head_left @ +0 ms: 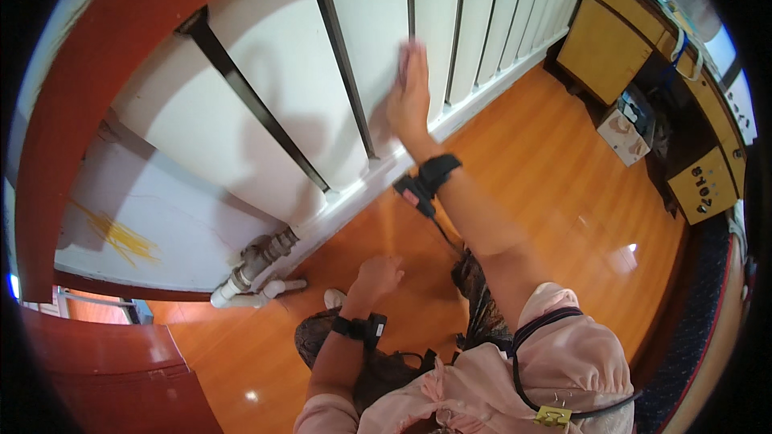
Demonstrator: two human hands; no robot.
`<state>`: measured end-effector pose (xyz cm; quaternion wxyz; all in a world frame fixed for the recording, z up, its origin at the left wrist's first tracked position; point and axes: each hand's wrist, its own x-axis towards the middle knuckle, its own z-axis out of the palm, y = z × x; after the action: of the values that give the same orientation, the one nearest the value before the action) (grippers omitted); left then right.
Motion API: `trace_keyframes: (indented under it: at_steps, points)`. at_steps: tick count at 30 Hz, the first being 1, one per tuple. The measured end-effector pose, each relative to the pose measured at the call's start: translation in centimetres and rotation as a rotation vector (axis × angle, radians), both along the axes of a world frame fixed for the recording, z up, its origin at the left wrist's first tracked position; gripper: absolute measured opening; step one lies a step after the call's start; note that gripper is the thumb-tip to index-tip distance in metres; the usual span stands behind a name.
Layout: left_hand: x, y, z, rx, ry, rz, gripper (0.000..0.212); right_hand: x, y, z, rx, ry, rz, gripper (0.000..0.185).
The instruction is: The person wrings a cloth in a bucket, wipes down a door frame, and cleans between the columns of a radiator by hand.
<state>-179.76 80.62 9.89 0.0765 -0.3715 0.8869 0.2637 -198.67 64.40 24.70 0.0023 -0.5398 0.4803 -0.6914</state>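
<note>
A white radiator (374, 24) with upright sections and dark gaps between them stands in front of me. My right hand (411, 93) is raised against the radiator's face or just before it, blurred, its fingers pointing up along one gap; whether it holds something cannot be told. Lower down, my left hand (379, 277) hangs over the wooden floor (506, 193), fingers partly curled, also blurred, with no object visible in it. Black straps with small devices are on both wrists. A metal pipe valve (256, 259) joins the radiator's lower left end.
A red wooden ledge (78, 72) curves above the radiator at the left. White pipes (265, 294) run low beside the valve. At the right stands a yellow wooden desk (603, 42) with an open box (624, 132) beneath it. A dark blue patterned cover (693, 337) lies at the right edge.
</note>
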Motion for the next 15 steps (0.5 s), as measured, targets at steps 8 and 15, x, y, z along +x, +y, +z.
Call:
trace_keyframes:
  at_steps: [8, 15]
  points:
    - [-0.1, 0.6, 0.6, -0.119, 0.064, 0.035, 0.024, 5.0, -1.1, -1.2, -0.238, 0.291, -0.016, 0.044]
    - [-0.6, 0.5, 0.8, -0.099, 0.054, 0.012, 0.027, 5.2, 5.2, -17.9, 0.481, 0.254, 0.071, 0.041]
